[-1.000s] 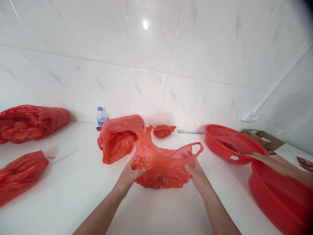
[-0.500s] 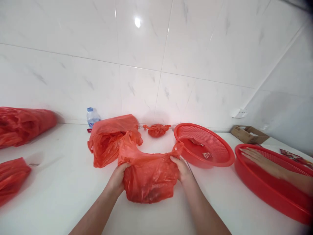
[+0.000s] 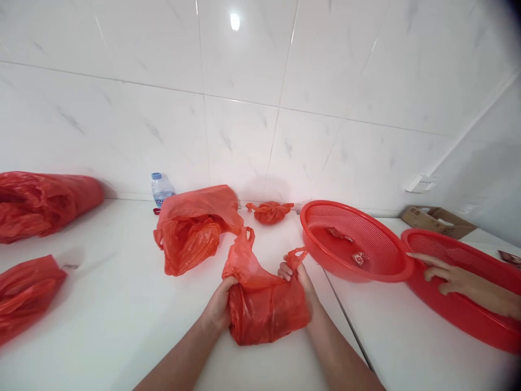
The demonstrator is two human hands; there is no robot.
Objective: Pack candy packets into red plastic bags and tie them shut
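Note:
A thin red plastic bag lies on the white counter between my hands. My left hand is closed on the bag's left side, below the left handle. My right hand is closed on the right handle and the bag's right edge. The two handles stick up between my hands, and the bag looks bunched narrow. Something small seems to sit inside it, but I cannot make it out.
A fuller red bag and a small knotted one lie behind. More red bags lie at left, with a water bottle by the wall. Two red baskets stand at right; another person's hand rests in the nearer one. A cardboard box sits behind.
My hands have drawn closer together, gathering the bag narrower and pulling its handles up. The other person's hand has shifted within the right basket.

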